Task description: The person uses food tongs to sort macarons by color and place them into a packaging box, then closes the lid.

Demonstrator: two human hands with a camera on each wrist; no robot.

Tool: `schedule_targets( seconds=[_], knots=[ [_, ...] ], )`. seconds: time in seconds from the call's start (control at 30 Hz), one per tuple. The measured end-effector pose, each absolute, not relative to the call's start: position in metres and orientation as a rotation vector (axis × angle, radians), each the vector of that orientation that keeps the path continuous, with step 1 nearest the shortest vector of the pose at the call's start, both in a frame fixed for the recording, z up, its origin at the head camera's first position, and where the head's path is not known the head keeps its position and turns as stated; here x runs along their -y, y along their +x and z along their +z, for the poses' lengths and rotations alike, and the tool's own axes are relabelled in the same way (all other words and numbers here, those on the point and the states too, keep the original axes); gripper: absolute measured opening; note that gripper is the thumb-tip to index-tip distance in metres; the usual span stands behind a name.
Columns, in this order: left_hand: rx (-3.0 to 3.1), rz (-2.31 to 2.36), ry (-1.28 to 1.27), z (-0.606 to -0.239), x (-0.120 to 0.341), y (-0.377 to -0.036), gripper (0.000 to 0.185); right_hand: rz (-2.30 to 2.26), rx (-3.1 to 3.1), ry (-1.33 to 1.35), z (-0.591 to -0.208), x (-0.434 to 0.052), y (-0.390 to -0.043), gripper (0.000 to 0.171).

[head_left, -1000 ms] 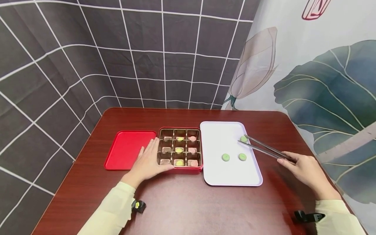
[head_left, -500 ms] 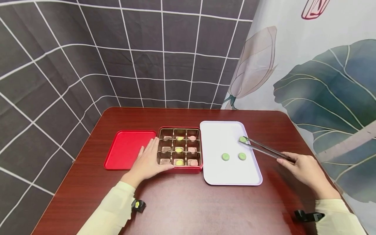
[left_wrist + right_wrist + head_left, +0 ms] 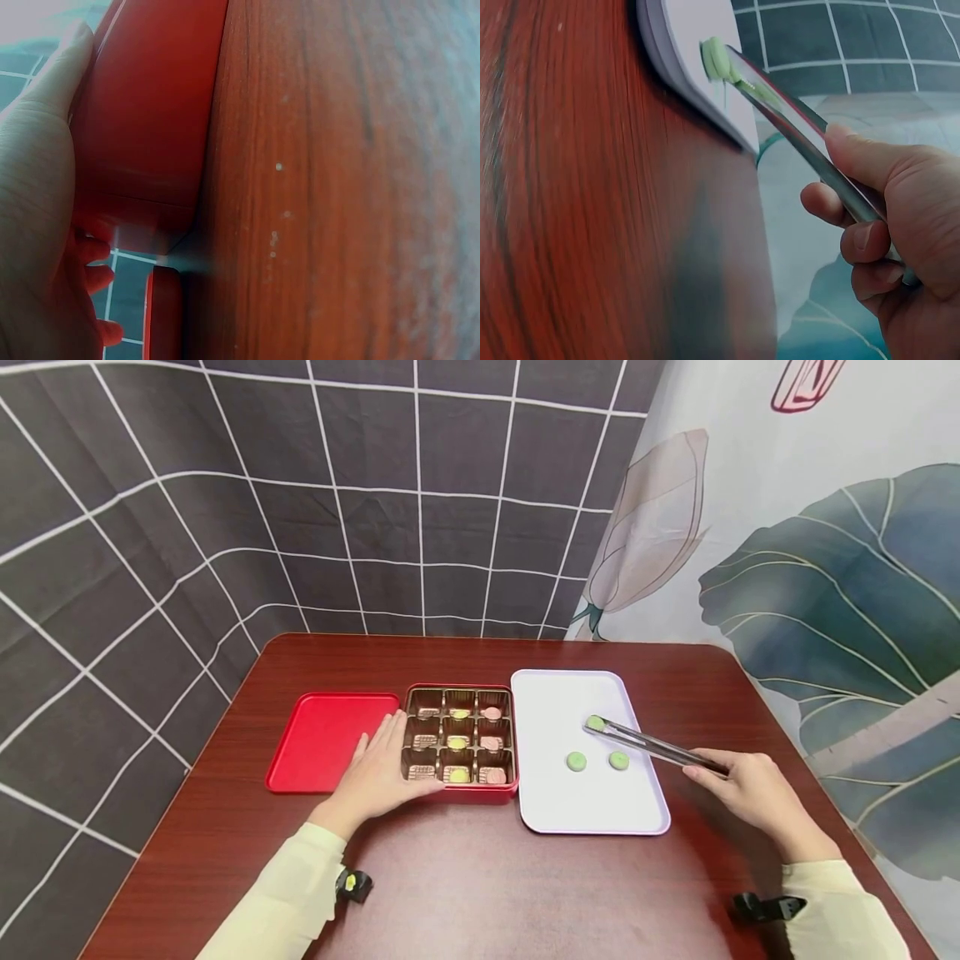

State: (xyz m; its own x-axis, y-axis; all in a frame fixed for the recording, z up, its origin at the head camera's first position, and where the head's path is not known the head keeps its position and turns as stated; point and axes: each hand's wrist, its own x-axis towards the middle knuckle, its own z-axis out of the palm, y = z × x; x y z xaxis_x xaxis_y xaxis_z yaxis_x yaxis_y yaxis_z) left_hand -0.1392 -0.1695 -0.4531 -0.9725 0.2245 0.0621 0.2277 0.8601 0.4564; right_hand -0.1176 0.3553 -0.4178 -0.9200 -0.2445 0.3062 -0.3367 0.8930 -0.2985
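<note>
My right hand (image 3: 750,785) grips a pair of metal tongs (image 3: 660,747), fingers curled round the handle end. Pinched at the tong tips is a green macaron (image 3: 596,723), over the white tray (image 3: 547,810). Two more green macarons, one (image 3: 576,762) on the left and one (image 3: 618,761) on the right, lie on the tray. My left hand (image 3: 378,772) rests at the near left corner of the red box (image 3: 480,794), fingers extended along its left side and thumb along its front. Yellow macarons (image 3: 457,743) fill the box's middle column, pink macarons (image 3: 492,743) its right column. The left column shows bare compartments.
A red lid (image 3: 322,739) lies left of the box, partly behind my left hand. The box and tray stand side by side on the brown wooden table (image 3: 480,877). A grey checked curtain (image 3: 360,527) hangs behind the table, with a patterned white one (image 3: 750,510) at right.
My right hand and the tongs have moved left. The tong tips have closed on the far green macaron and carried it left from the tray's right edge. My left hand stays put.
</note>
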Motion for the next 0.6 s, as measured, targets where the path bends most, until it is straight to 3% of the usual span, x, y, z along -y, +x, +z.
schedule_targets(
  seconds=[0.37, 0.6],
  knots=[
    [3.04, -0.743, -0.361, -0.453, 0.169, -0.139, 0.125, 0.488, 2.989, 0.451, -0.41, -0.34, -0.13, 0.036],
    [3.046, -0.736, -0.351, -0.451, 0.17, -0.139, 0.124, 0.367, 3.101, 0.574, -0.403, -0.337, -0.143, 0.031]
  ],
)
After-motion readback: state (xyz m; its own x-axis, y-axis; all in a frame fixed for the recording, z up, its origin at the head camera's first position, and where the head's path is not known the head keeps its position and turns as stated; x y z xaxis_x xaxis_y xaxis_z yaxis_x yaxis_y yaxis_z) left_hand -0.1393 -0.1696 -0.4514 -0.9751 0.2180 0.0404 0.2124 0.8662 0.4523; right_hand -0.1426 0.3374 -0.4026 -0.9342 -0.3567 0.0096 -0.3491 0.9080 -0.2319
